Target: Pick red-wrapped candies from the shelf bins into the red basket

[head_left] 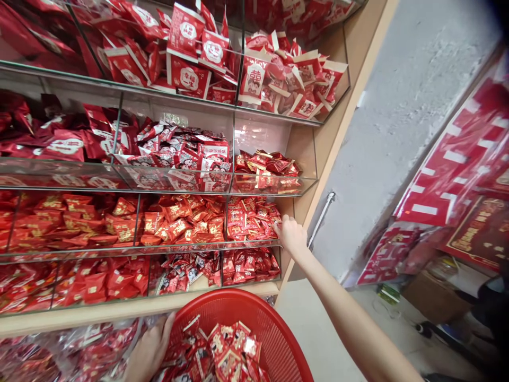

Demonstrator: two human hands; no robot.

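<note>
My left hand [149, 347] grips the left rim of a round red plastic basket [292, 339], with part of the hand cut off by the lower edge. Inside the basket lies a heap of small red wrapped candy packets [230, 347]. My right hand [292, 235] reaches to the right end of the shelf unit, at the glass-fronted compartment holding red candy packets [252, 217]. Its fingers are curled at the edge of that pile, and what they hold, if anything, is hidden.
Glass-divided shelves [178, 188] full of red and gold packets rise in front. The wooden side panel [338, 143] stands right of them, then a grey wall [382, 127]. Red packaged goods [449, 164] hang at right, above a cardboard box [431, 294]. Bagged packets [71, 350] lie below the shelves.
</note>
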